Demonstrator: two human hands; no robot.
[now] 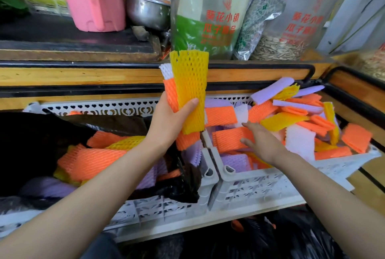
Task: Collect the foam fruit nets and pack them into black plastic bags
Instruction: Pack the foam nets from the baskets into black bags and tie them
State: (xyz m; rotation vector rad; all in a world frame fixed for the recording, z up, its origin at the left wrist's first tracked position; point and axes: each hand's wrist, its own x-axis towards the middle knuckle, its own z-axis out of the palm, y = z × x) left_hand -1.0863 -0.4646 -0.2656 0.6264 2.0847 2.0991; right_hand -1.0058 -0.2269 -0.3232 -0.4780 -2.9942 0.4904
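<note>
- Your left hand [173, 120] is gripping an upright stack of foam fruit nets. A yellow mesh foam net [190, 84] is in front, an orange foam net [169, 94] behind it & a white foam net [166, 70] at the back. Your thumb is pressing across the yellow one.
- Your right hand [260, 141] is lying flat w/ fingers straight, holding nothing, over a flat orange net [228, 141] in the right white plastic crate [250, 188]. Can't tell if it's touching.
- That crate is sitting heaped w/ loose nets [291, 117] in orange, yellow, white & lilac, some leaning over the far rim.
- The left white plastic crate [166, 211] is standing flush beside it, lined w/ an open black plastic bag [31, 133]. Bagged nets [87, 161] in orange, yellow & lilac are lying inside.
- Both crates are resting on a light wooden shelf [373, 175] w/ black trim.
- Behind them, a higher wooden counter ledge [83, 75] is running L to R. It's carrying:
  - a pink plastic bucket [93, 2]
  - a steel bowl [148, 12]
  - a tall clear bag w/ green contents & red print [208, 13]
  - a clear bag of striped sunflower seeds [281, 47]
- Below the crates' front edge, crumpled black plastic [270, 238] is showing.
</note>
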